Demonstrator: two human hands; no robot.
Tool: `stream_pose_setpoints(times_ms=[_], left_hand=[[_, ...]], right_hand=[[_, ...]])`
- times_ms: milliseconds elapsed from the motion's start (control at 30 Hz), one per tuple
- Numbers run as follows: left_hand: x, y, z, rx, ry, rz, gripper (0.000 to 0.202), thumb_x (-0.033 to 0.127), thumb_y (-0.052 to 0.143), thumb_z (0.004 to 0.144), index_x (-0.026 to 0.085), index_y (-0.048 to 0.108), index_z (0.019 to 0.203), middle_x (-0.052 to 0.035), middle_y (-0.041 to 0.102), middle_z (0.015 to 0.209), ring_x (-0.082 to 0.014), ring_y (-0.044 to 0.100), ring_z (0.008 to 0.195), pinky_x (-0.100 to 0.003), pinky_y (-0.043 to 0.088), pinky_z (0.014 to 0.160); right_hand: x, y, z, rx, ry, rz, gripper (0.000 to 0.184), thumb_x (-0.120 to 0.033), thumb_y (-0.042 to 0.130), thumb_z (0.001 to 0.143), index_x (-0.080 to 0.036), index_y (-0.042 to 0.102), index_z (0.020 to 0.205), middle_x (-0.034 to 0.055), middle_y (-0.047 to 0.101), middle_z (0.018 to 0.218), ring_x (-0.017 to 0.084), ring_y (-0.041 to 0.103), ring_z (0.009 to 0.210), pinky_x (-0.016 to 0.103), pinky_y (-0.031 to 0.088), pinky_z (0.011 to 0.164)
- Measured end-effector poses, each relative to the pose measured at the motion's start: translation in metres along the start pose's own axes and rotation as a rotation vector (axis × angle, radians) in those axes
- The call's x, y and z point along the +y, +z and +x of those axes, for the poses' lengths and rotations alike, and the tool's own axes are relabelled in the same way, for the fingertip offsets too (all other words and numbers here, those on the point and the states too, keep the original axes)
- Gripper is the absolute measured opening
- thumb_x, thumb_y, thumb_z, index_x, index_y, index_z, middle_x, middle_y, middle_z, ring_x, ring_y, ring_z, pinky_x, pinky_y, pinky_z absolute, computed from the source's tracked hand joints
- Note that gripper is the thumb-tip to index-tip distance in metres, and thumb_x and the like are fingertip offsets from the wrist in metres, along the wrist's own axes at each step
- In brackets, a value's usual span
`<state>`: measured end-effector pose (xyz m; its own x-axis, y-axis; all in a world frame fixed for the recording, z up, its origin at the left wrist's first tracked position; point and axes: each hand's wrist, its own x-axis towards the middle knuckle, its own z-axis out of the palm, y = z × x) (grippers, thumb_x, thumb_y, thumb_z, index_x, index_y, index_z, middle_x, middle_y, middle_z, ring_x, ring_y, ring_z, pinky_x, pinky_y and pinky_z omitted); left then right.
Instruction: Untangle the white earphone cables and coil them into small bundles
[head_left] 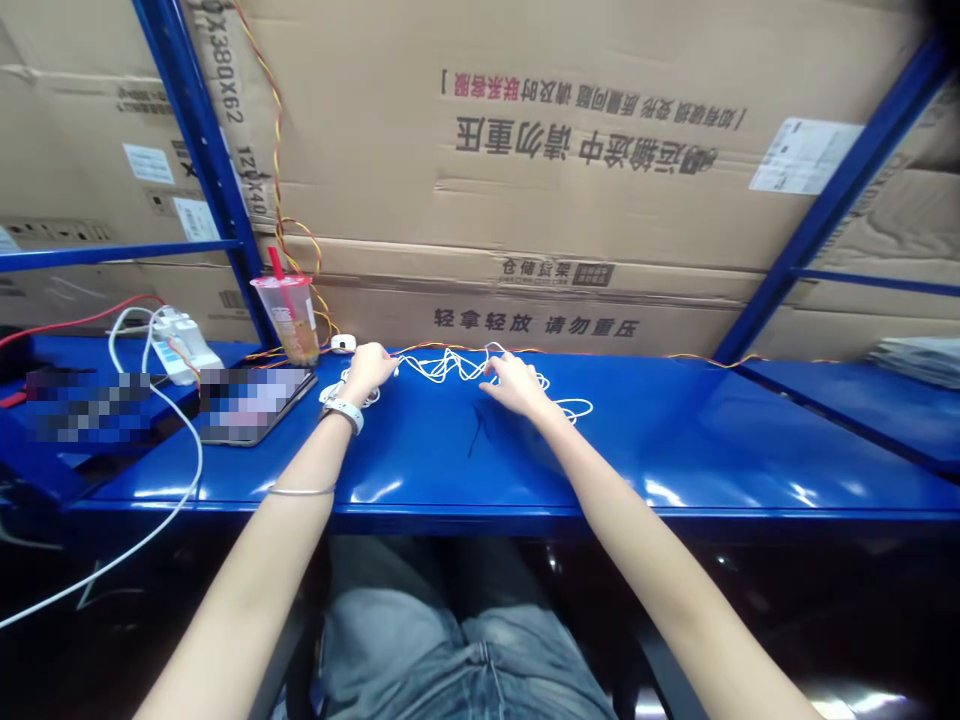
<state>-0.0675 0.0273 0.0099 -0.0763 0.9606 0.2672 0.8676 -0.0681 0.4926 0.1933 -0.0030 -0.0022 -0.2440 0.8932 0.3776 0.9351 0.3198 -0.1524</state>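
While both hands work low over the blue steel shelf top (420, 465), a thin white cable (450, 366) lies in loose loops between them, its coils running from just under the left hand out past the right fingertips. The left hand (369, 372) is curled, its fingers bunched downward on the strands beside a small white plug (331, 393); whether it actually pinches a strand is too small to tell. A white watch strap (343, 414) circles that wrist, and a thin silver bangle (301, 491) sits farther up the forearm. The right hand (514, 388) is open and unclenched, its fingers spread and angled down, their tips at the loops. With the strands this slack, light fingertip contact looks wiser than any pull, since a taut strand would tighten the crossings.

Just beyond the left hand sits a small white fitting (343, 344), with a plastic bubble-tea cup (283, 316) and its red straw behind it. Left of that hand lie a tablet (255, 405) with a blurred screen and a white power strip (184, 345) trailing cables. A twisted red-and-yellow wire (277, 150) climbs from behind the hands up the cardboard cartons (525, 150).
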Motion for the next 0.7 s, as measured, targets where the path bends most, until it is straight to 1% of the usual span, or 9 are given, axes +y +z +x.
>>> stream_pose_setpoints(times_ms=[67,133,233,333,400,467,500,633,700], left_hand=[[0.003,-0.003,-0.004,-0.11,0.004,-0.045,0.021,0.025,0.055,0.069,0.017,0.054,0.049,-0.0089,0.059,0.054,-0.0237,0.061,0.063,-0.03,0.043,0.061],[0.004,-0.006,-0.007,-0.235,0.012,-0.116,0.018,0.026,0.057,0.066,0.017,0.055,0.05,-0.0072,0.06,0.055,-0.021,0.06,0.058,-0.029,0.043,0.056],[0.003,-0.01,-0.01,-0.411,0.05,-0.223,0.01,0.024,0.059,0.062,0.017,0.061,0.056,-0.0049,0.064,0.059,-0.0179,0.062,0.059,-0.025,0.045,0.055],[0.0,-0.013,-0.011,-0.527,0.073,-0.291,0.009,0.021,0.06,0.059,0.017,0.067,0.063,-0.0042,0.067,0.062,-0.0171,0.063,0.063,-0.023,0.046,0.055],[-0.001,-0.014,-0.011,-0.573,0.035,-0.322,0.014,0.018,0.06,0.057,0.017,0.069,0.068,-0.0048,0.068,0.063,-0.0175,0.063,0.063,-0.022,0.046,0.055],[-0.002,-0.012,-0.01,-0.588,-0.018,-0.357,0.016,0.016,0.06,0.057,0.017,0.069,0.07,-0.0051,0.068,0.063,-0.0173,0.063,0.062,-0.023,0.045,0.055],[-0.003,-0.011,-0.009,-0.564,-0.034,-0.381,0.015,0.016,0.059,0.058,0.017,0.067,0.07,-0.0044,0.067,0.062,-0.0164,0.062,0.061,-0.022,0.044,0.054],[-0.002,-0.006,-0.006,-0.349,0.017,-0.557,0.015,0.015,0.054,0.067,0.017,0.062,0.08,0.0009,0.058,0.063,-0.0105,0.054,0.057,-0.019,0.037,0.05],[0.002,-0.004,-0.007,-0.316,0.068,-0.621,0.022,0.015,0.053,0.07,0.018,0.062,0.09,0.0019,0.056,0.067,-0.0087,0.049,0.055,-0.019,0.033,0.048]], right_hand=[[0.0,0.0,0.0,0.005,-0.004,0.002,0.019,-0.032,0.058,0.083,-0.019,0.062,0.098,0.0118,0.058,0.111,0.03,0.053,0.109,0.045,0.041,0.09],[0.0,0.0,0.0,0.002,-0.004,-0.003,0.019,-0.031,0.058,0.083,-0.019,0.062,0.097,0.0118,0.059,0.111,0.03,0.053,0.109,0.046,0.041,0.091],[0.001,-0.002,-0.001,0.011,-0.003,-0.034,0.018,-0.024,0.056,0.083,-0.02,0.061,0.1,0.013,0.057,0.114,0.031,0.051,0.109,0.046,0.04,0.09],[0.005,-0.002,-0.002,0.05,0.001,-0.094,0.024,-0.012,0.05,0.082,-0.019,0.061,0.102,0.016,0.057,0.114,0.032,0.05,0.109,0.046,0.041,0.085],[0.008,-0.002,-0.002,0.058,0.018,-0.132,0.024,-0.008,0.047,0.081,-0.018,0.062,0.098,0.0172,0.058,0.111,0.033,0.05,0.106,0.046,0.042,0.083],[0.011,-0.001,-0.001,0.052,0.029,-0.144,0.022,-0.007,0.047,0.081,-0.017,0.063,0.093,0.0173,0.059,0.109,0.033,0.052,0.105,0.045,0.042,0.083],[0.011,-0.001,0.0,0.054,0.028,-0.13,0.02,-0.008,0.049,0.081,-0.016,0.063,0.092,0.0169,0.06,0.109,0.032,0.052,0.104,0.045,0.042,0.083],[0.004,0.0,0.004,0.047,-0.046,0.122,0.018,-0.02,0.049,0.088,-0.016,0.066,0.09,0.0101,0.066,0.098,0.023,0.059,0.094,0.035,0.044,0.081],[-0.003,0.001,0.004,0.013,-0.109,0.276,0.024,-0.026,0.045,0.092,-0.017,0.067,0.091,0.0068,0.068,0.093,0.019,0.06,0.089,0.031,0.044,0.081]])
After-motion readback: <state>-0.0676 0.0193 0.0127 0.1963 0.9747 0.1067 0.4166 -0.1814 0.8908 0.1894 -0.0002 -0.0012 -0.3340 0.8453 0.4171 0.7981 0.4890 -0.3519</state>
